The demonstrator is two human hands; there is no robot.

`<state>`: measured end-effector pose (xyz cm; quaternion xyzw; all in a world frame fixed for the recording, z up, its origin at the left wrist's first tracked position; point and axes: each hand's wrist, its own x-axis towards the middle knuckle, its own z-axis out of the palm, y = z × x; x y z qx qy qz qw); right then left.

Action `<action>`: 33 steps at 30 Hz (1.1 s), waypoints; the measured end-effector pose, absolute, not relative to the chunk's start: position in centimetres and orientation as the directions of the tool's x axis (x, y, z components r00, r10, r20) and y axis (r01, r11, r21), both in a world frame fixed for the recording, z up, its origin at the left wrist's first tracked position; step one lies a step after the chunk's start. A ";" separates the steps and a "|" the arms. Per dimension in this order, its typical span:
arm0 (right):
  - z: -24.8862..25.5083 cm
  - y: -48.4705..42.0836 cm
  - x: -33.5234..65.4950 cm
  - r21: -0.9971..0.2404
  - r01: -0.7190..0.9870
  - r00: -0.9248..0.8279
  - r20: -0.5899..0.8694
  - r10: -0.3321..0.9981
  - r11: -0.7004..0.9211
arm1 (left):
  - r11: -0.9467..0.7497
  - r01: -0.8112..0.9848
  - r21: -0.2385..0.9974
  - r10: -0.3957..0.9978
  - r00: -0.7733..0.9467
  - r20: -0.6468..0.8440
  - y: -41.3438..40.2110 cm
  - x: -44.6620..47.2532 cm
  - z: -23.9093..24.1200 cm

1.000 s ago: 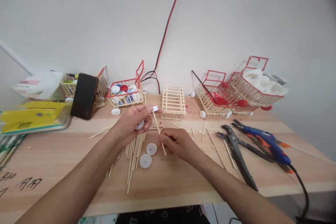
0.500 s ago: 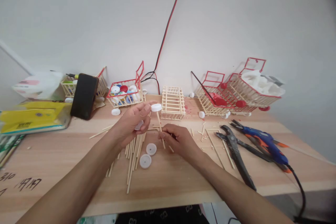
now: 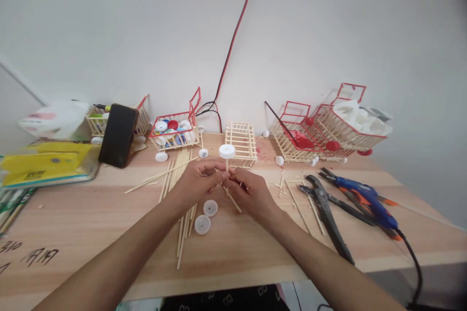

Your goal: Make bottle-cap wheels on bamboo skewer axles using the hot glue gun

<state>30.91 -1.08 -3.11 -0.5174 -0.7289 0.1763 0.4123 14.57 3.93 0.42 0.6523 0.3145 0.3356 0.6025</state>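
Observation:
A white bottle cap (image 3: 226,151) sits on the top end of a thin wooden stick (image 3: 226,163), which stands nearly upright between my hands. My left hand (image 3: 200,177) is closed, its fingertips pinching the stick just below the cap. My right hand (image 3: 250,190) is closed around the lower part of the same stick; a second stick end (image 3: 234,202) slants down beneath its fingers. Two white caps (image 3: 210,208) lie hollow side up on the table in front of the hands. Another cap (image 3: 203,153) lies behind my left hand. Loose sticks (image 3: 181,238) are partly hidden under my left forearm.
A small stick frame (image 3: 241,143) stands at the back. Beside it are a red-rimmed stick cart filled with caps (image 3: 173,133) and more carts (image 3: 295,138) at right. Pliers (image 3: 326,214) and a blue glue gun (image 3: 372,199) lie right, a phone (image 3: 118,135) left.
My left hand has moved from the cap down to the stick below it. The cap has shifted slightly right. The cap seen earlier in my left palm no longer shows there.

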 end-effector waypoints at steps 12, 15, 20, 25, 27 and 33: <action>-3.0 -1.3 30.8 -0.641 0.657 -0.162 0.394 0.905 0.396 | -0.230 0.060 0.971 0.827 0.538 0.162 3.9 14.7 0.8; -2.7 -1.4 30.7 -0.636 0.660 -0.178 0.384 0.906 0.399 | -0.229 0.056 0.972 0.841 0.514 0.169 3.9 14.8 0.8; -2.8 -1.4 30.7 -0.627 0.658 -0.199 0.389 0.900 0.417 | -0.219 0.053 0.974 0.852 0.496 0.164 3.9 14.9 0.9; -2.8 -1.4 30.6 -0.640 0.655 -0.191 0.374 0.908 0.402 | -0.248 0.066 0.967 0.844 0.505 0.182 3.8 14.9 0.8; -2.8 -1.4 30.6 -0.652 0.651 -0.183 0.362 0.914 0.389 | -0.241 0.073 0.968 0.846 0.504 0.173 3.8 14.9 0.7; -2.6 -1.4 30.5 -0.658 0.649 -0.171 0.364 0.915 0.383 | -0.097 0.050 0.994 0.818 0.574 0.051 4.1 14.6 0.1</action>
